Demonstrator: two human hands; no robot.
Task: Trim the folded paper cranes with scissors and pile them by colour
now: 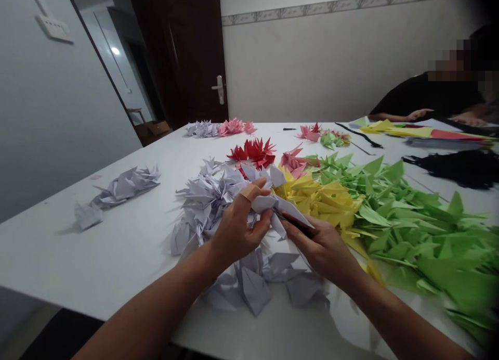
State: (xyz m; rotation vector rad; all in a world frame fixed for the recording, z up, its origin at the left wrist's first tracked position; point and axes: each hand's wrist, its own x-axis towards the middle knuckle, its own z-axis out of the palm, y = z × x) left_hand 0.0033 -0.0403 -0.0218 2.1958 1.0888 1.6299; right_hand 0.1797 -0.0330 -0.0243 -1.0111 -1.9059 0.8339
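Note:
My left hand [244, 219] pinches a white folded paper piece [265, 204] between thumb and fingers. On its right, my right hand [317, 243] is closed round a thin dark object [297, 223] that I cannot make out, touching the same white paper. Beneath and left of my hands lies a heap of white folded papers [202, 198], with more loose white ones [253, 287] nearer the front edge. Yellow folded papers [322, 201] lie just beyond my right hand, and a large green heap [421, 225] spreads to the right.
Red folded papers [255, 153] and pink ones [294, 161] sit behind the heap on the white table [128, 261]. A white row [127, 185] lies at left. Black strands [460, 167] and coloured sheets [429, 132] are at right, near a person in black [417, 94].

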